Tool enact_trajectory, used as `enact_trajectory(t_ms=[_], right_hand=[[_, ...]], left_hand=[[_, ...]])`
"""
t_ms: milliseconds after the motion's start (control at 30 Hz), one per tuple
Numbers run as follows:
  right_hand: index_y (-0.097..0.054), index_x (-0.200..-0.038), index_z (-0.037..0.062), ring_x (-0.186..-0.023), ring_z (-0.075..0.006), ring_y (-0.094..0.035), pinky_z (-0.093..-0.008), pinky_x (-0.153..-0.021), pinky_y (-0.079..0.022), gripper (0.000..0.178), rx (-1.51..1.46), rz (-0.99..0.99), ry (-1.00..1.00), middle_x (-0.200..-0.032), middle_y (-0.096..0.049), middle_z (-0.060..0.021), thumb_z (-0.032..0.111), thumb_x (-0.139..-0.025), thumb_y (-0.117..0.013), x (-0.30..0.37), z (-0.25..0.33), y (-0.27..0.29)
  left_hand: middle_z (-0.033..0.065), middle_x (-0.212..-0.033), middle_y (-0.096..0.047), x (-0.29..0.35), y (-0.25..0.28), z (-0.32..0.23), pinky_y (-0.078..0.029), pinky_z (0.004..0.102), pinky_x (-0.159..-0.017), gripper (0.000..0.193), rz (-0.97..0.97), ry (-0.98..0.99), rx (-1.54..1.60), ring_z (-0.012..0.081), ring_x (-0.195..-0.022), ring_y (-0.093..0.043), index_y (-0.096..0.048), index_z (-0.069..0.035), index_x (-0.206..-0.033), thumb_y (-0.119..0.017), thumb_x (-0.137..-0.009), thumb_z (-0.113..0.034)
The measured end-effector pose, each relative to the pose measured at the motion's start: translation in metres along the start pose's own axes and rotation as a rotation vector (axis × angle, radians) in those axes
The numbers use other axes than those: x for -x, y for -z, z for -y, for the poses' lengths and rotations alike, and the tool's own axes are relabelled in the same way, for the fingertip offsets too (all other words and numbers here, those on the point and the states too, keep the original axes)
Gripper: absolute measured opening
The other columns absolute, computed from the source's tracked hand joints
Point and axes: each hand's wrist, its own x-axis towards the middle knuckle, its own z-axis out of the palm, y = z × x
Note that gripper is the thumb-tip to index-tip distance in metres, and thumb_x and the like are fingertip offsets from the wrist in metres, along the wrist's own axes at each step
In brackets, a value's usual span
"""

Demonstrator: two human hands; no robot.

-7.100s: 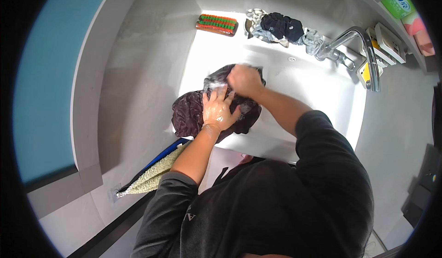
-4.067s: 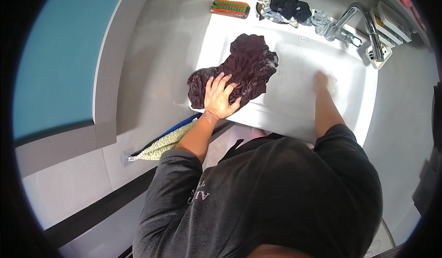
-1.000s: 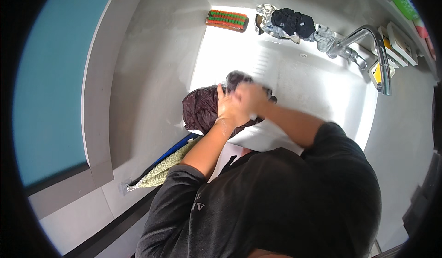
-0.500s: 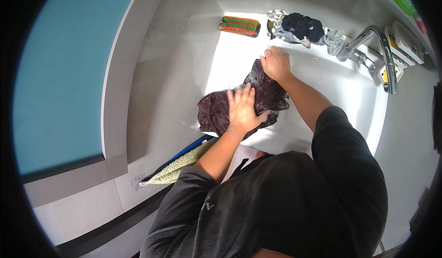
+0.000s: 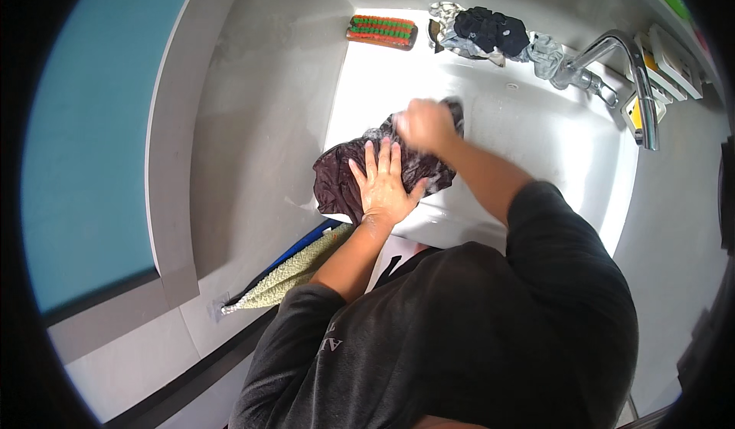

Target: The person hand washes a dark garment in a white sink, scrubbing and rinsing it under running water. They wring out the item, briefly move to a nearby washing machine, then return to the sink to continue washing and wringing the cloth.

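A wet, dark maroon garment (image 5: 339, 178) with white suds lies bunched on the white ledge at the left side of the sink (image 5: 528, 146). Palm down, my left hand (image 5: 385, 188) presses flat on it with the fingers spread. My right hand (image 5: 426, 125) is closed over the garment's far right part, blurred by motion. A dark, foamy fold of the cloth shows just beyond its knuckles. The fingertips of that hand are mostly hidden, but they appear curled around the cloth.
A scrub brush (image 5: 381, 32) with red and green bristles rests at the ledge's far left corner. Several crumpled clothes (image 5: 490, 34) lie along the back rim beside the chrome faucet (image 5: 612, 69). Soap holders (image 5: 651, 111) stand at the right. A yellowish towel (image 5: 295, 272) hangs at the near left.
My right hand has moved left over the garment, folding its far corner with it. My left hand stays pressed on the cloth. The whole view has shifted slightly.
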Motion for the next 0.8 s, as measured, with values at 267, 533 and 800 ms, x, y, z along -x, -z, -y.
enact_trajectory(t_ms=[267,533,800], right_hand=[[-0.063,-0.058,0.0105,-0.06,-0.0304,-0.061,-0.0418,-0.058,-0.05,0.027,-0.237,0.125,0.094,-0.067,-0.062,-0.01,0.029,-0.078,-0.067,0.018,0.044,0.018],[-0.047,-0.141,0.0256,-0.14,-0.039,-0.031,-0.073,-0.102,-0.026,0.06,-0.025,0.41,-0.435,-0.145,-0.044,-0.0149,0.045,-0.086,-0.063,-0.003,-0.016,0.047],[-0.069,-0.09,0.0128,-0.119,-0.0321,-0.046,-0.0543,-0.101,-0.031,0.022,-0.291,0.095,-0.025,-0.121,-0.056,-0.0055,0.032,-0.081,-0.065,0.081,0.064,0.064]], left_hand=[[0.013,-0.157,-0.026,0.009,0.002,0.007,-0.001,0.0667,-0.113,0.081,0.079,-0.064,-0.068,0.0391,-0.148,-0.008,-0.038,-0.004,-0.146,-0.052,-0.085,-0.056],[0.0166,-0.156,-0.027,0.001,-0.015,0.006,-0.014,0.0631,-0.113,0.081,-0.163,-0.049,0.085,0.0394,-0.141,-0.026,-0.033,-0.005,-0.148,-0.055,-0.086,-0.051],[0.0124,-0.151,-0.035,-0.034,0.002,0.019,-0.02,0.0596,-0.111,0.072,-0.137,-0.274,-0.025,0.0366,-0.136,-0.035,-0.042,-0.015,-0.143,-0.059,-0.079,-0.043]])
